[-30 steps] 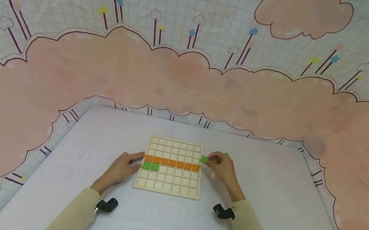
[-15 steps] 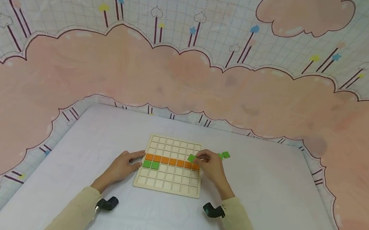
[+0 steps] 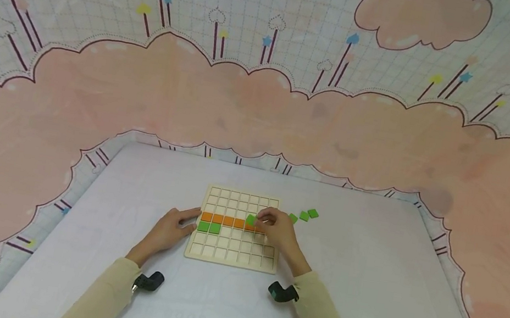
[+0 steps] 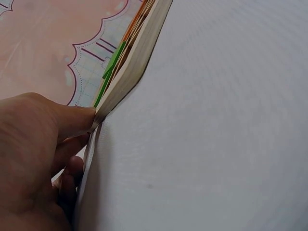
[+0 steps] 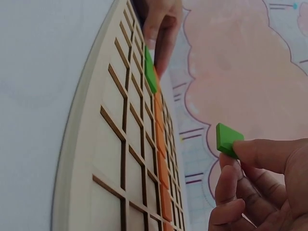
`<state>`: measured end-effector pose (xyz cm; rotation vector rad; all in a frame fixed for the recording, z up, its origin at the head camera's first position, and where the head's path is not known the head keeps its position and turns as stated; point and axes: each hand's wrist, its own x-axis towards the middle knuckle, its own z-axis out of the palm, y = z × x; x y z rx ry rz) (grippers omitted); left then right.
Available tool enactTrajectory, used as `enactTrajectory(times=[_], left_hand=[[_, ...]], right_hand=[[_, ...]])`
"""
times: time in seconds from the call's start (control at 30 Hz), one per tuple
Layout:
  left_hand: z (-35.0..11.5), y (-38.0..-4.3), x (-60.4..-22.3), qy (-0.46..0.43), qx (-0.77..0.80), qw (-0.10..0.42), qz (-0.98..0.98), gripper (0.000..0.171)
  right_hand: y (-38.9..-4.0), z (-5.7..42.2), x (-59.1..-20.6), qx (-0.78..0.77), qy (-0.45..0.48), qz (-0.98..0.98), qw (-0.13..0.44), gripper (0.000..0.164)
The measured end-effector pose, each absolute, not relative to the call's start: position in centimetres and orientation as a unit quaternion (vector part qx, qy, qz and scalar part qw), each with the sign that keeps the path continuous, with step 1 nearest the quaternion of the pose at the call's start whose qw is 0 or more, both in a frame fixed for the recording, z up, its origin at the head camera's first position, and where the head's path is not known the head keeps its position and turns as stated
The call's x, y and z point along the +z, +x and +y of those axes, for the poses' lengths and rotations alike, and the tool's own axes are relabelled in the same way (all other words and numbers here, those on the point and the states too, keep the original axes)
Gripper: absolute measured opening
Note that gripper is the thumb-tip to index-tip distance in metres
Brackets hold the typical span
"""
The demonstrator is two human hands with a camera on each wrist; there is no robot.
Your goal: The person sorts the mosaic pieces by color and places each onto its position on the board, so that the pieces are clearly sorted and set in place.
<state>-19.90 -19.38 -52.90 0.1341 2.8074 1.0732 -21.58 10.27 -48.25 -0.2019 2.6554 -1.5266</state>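
Your right hand point(image 3: 280, 235) had come left, in over the board point(image 3: 228, 264), pinching one green tile point(image 3: 251, 219) between thumb and fingers, clear of the surface, over the orange row point(image 3: 228, 221) in the head view. That left three loose tiles point(image 3: 304, 216) showing on the counter point(image 3: 157, 177) and brought yours nearer the seated green pair point(image 3: 203, 226); placing looked under way, not done. The held tile (square, so no long axis) sat askew to the grid, free edge pointing left. Your left hand point(image 3: 168, 231) touched the board's left edge, fingers extended.
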Motion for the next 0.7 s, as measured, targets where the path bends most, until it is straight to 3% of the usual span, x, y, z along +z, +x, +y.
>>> enactTrajectory(times=[0.7], left_hand=[[-19.3,-19.8,-52.7,0.04,0.354,0.067,0.932,0.049]], right_hand=[[-21.1,7.2,-49.1,-0.51,-0.083,0.852,0.076,0.007]])
